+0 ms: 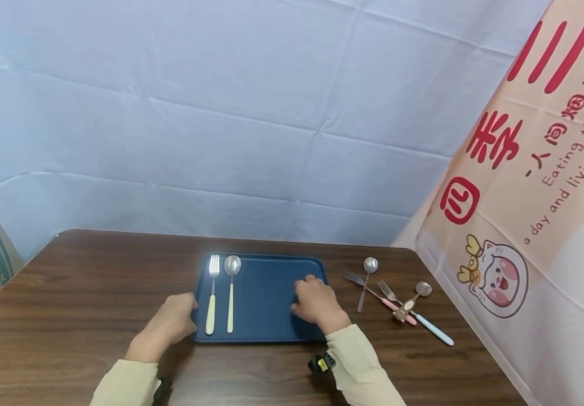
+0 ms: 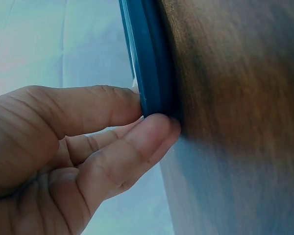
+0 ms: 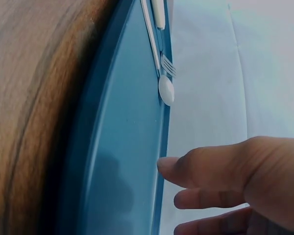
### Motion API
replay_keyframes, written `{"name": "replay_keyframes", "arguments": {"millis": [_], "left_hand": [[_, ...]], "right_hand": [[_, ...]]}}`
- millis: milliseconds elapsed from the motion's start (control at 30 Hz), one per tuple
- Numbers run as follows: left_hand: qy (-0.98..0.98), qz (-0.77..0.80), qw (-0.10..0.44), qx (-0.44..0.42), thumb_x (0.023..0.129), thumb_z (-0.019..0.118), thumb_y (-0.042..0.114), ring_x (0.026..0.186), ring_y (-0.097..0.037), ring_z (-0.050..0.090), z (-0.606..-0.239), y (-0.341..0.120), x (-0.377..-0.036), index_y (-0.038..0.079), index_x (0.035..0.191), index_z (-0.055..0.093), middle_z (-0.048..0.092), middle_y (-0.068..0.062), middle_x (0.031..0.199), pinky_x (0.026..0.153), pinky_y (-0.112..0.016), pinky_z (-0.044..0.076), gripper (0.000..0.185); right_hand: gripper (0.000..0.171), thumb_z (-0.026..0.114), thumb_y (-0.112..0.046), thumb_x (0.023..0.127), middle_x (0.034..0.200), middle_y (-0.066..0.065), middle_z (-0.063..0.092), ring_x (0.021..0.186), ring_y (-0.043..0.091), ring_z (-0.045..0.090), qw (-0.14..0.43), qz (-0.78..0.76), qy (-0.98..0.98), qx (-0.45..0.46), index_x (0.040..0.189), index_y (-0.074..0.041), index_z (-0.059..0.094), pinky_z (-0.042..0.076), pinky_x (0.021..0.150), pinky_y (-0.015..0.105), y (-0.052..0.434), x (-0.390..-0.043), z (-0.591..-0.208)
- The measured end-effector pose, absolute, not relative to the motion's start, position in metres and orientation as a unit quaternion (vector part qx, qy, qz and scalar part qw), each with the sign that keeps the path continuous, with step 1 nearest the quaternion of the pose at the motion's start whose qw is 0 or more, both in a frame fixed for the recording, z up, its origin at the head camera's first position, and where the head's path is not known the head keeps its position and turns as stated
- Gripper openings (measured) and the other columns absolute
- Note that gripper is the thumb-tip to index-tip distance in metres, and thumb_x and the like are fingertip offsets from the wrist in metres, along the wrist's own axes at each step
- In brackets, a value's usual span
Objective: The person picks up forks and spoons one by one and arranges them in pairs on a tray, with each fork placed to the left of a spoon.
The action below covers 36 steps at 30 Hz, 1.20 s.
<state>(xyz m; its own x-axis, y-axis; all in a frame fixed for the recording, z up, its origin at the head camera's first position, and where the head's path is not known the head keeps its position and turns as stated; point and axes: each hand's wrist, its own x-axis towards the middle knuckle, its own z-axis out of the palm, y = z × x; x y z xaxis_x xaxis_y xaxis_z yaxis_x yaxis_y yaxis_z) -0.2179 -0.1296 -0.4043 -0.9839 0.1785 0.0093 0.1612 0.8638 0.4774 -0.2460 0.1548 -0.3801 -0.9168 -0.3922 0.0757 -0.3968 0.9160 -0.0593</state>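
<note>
A dark blue rectangular tray (image 1: 266, 299) lies on the wooden table. My left hand (image 1: 172, 318) pinches its left rim, with fingertips meeting at the edge in the left wrist view. On the tray's left side, a fork (image 1: 211, 313) and a spoon (image 1: 230, 304), both with pale yellow handles, lie side by side, heads toward the back. Over the tray's right part is my right hand (image 1: 318, 304), its fingers loosely extended and nothing held. In the right wrist view, its thumb (image 3: 169, 166) overlaps the tray's far rim.
Right of the tray lies a small metal spoon (image 1: 370, 266). Beside it, a pink-handled knife (image 1: 391, 305), a blue-handled fork (image 1: 434, 329) and a spoon with a bear ornament (image 1: 423, 289) cross one another. A pale cloth (image 1: 221, 113) hangs behind the table (image 1: 94, 270).
</note>
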Motion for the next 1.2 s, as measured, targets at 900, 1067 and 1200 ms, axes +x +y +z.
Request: {"name": "replay_keyframes", "arguments": {"millis": [900, 1067, 1200], "left_hand": [[0.969, 0.234, 0.048, 0.057, 0.072, 0.058, 0.002, 0.054, -0.021, 0.045, -0.404, -0.133, -0.211, 0.001, 0.072, 0.052, 0.045, -0.007, 0.062, 0.049, -0.033, 0.037, 0.006], [0.970, 0.231, 0.051, 0.059, 0.074, 0.058, 0.002, 0.054, -0.021, 0.045, -0.404, -0.134, -0.211, 0.001, 0.073, 0.052, 0.045, -0.007, 0.063, 0.049, -0.033, 0.037, 0.006], [0.971, 0.225, 0.051, 0.063, 0.074, 0.058, 0.002, 0.054, -0.021, 0.045, -0.404, -0.134, -0.211, 0.000, 0.073, 0.053, 0.045, -0.007, 0.063, 0.049, -0.033, 0.037, 0.006]], "right_hand": [[0.020, 0.071, -0.021, 0.079, 0.084, 0.013, 0.053, 0.068, 0.025, 0.051, -0.019, 0.051, -0.995, 0.079, 0.086, -0.004, 0.062, 0.043, 0.056, 0.042, 0.213, -0.256, -0.386], [0.018, 0.070, -0.019, 0.079, 0.075, 0.009, 0.048, 0.064, 0.023, 0.047, -0.028, 0.073, -0.995, 0.062, 0.076, -0.006, 0.057, 0.040, 0.054, 0.038, 0.224, -0.259, -0.389], [0.021, 0.071, -0.019, 0.079, 0.068, 0.007, 0.048, 0.060, 0.021, 0.046, -0.033, 0.084, -0.994, 0.059, 0.071, -0.008, 0.055, 0.039, 0.054, 0.036, 0.231, -0.261, -0.391]]}}
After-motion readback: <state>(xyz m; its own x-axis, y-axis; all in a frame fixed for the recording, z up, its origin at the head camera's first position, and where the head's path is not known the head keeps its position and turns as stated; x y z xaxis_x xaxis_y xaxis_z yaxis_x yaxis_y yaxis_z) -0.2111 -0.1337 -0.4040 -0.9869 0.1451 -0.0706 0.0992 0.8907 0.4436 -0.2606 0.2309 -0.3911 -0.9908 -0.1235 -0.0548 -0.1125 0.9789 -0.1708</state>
